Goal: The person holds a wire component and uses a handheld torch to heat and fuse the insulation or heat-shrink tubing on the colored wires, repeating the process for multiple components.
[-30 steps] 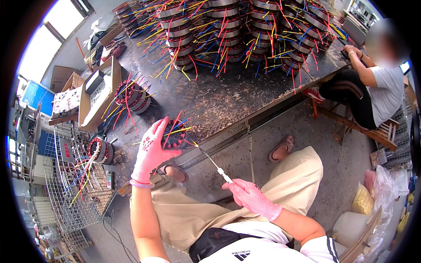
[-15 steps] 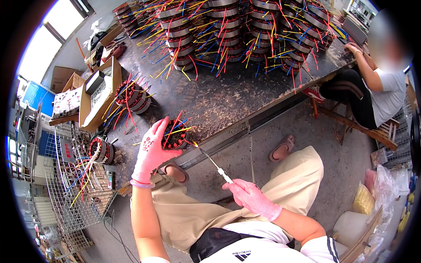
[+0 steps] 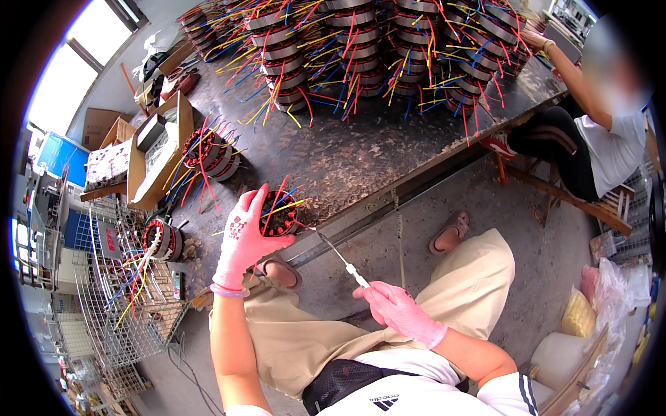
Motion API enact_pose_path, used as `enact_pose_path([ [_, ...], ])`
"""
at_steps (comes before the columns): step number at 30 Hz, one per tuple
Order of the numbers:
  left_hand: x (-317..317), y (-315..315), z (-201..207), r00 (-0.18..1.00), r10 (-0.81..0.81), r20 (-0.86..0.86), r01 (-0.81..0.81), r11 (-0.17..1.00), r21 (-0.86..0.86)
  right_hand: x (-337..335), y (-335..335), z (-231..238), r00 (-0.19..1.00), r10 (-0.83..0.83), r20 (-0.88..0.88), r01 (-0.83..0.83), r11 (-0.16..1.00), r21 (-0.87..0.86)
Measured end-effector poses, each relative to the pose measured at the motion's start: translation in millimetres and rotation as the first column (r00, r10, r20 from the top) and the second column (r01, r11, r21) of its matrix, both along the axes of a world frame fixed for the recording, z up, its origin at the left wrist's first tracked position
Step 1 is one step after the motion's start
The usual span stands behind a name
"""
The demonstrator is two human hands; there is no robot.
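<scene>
A motor stator (image 3: pixel 280 216), ring-shaped with red, yellow and blue leads, rests near the front edge of the worktable. My pink-gloved left hand (image 3: pixel 244 234) presses around its left side, fingers up along the rim and thumb across the near side. In my gloved right hand (image 3: pixel 395 308) is a hand tool (image 3: pixel 352 269) with a white handle and a thin metal shaft, held low in front of the table edge. Its shaft slants up toward the stator. The tip lies by a red lead; whether it hooks the lead is too small to tell.
Tall stacks of wired stators (image 3: pixel 361 52) fill the table's far side. Two more stator pieces (image 3: pixel 211 154) (image 3: pixel 161 239) stand at left, near an open cardboard box (image 3: pixel 163 152). A wire rack (image 3: pixel 118 277) adjoins the table. A co-worker (image 3: pixel 603 145) sits at right on a wooden stool.
At the tool's tip a yellow lead showed before; now a red one is there. My hands have barely moved. The co-worker's arm has reached up toward the far stacks.
</scene>
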State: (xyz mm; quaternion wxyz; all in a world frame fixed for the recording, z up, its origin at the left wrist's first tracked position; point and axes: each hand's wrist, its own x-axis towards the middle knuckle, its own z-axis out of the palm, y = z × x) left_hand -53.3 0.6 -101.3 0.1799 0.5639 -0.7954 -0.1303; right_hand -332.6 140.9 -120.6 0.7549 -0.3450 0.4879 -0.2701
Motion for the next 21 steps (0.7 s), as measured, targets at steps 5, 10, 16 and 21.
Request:
enact_pose_path([
  [5, 1.1, -0.7, -1.6, 1.0, -0.004, -0.007, 0.004, 1.0, -0.004, -0.4, 0.0, -2.5, 1.0, -0.01, 0.015, 0.01, 1.0, -0.011],
  [10, -0.5, -0.1, 0.1, 1.0, -0.006, -0.012, 0.007, 1.0, 0.003, -1.8, -0.1, -4.6, 1.0, 0.0, 0.01, 0.0, 1.0, -0.021],
  [16, 0.4, -0.4, -1.8, 1.0, -0.006, 0.007, 0.006, 1.0, -0.003, 0.2, -0.7, -5.3, 1.0, 0.001, -0.002, -0.001, 0.997, -0.076],
  [21, 1.3, -0.3, -2.3, 1.0, -0.006, 0.0, 0.006, 1.0, -0.005, -0.6, -4.1, 6.4, 0.998, 0.028, -0.051, -0.03, 0.999, -0.022],
])
